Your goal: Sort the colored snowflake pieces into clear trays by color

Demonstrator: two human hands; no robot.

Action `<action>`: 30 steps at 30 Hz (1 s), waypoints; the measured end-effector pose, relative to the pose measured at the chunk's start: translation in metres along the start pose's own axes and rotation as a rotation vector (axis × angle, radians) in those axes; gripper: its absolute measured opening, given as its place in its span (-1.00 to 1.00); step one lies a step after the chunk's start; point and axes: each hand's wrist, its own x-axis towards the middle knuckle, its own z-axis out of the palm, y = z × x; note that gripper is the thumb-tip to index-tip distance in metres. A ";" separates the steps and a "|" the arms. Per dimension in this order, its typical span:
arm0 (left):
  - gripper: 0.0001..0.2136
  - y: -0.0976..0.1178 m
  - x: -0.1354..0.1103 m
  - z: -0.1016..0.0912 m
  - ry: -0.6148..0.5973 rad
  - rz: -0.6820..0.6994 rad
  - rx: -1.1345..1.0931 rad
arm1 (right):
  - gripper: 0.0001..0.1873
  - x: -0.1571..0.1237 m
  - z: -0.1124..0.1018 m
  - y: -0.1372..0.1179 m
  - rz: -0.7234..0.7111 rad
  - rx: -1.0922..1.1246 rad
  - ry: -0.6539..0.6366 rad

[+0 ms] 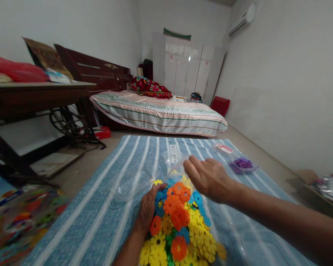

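A heap of plastic snowflake-shaped pieces (180,225) in orange, yellow, blue and green lies inside a clear plastic bag (175,167) on a blue striped cloth (105,207). My left hand (147,209) lies against the left side of the heap, fingers curled on the blue pieces through the bag. My right hand (208,178) hovers over the top of the heap, its fingertips pinching the bag's upper edge.
A small clear bag of purple pieces (242,164) and a red-and-white label (223,148) lie on the cloth at the right. A bed (161,111) stands behind, a dark treadle table (39,99) at the left, a colourful printed box (19,218) at the lower left.
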 end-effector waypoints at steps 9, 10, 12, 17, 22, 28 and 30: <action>-0.47 0.011 0.002 0.004 -0.011 -0.116 -0.093 | -0.69 0.000 0.058 0.092 0.741 -0.062 -0.378; -0.47 0.010 0.002 0.004 -0.012 -0.124 -0.093 | -0.65 -0.005 0.071 0.110 0.853 -0.038 -0.452; -0.46 0.008 0.004 0.004 -0.004 -0.128 -0.078 | -0.58 -0.021 0.097 0.144 1.063 0.026 -0.575; -0.47 -0.003 0.009 0.003 0.022 -0.128 -0.034 | -0.58 -0.068 0.155 0.179 1.213 0.084 -0.677; -0.49 -0.015 0.016 0.000 0.033 -0.103 0.054 | -0.63 -0.093 0.194 0.180 1.253 0.168 -0.786; -0.48 -0.023 0.021 -0.004 0.039 -0.100 0.120 | -0.60 -0.132 0.188 0.211 1.370 0.067 -0.852; -0.49 -0.022 0.021 -0.003 0.045 -0.101 0.118 | -0.62 -0.154 0.177 0.221 1.407 0.055 -0.874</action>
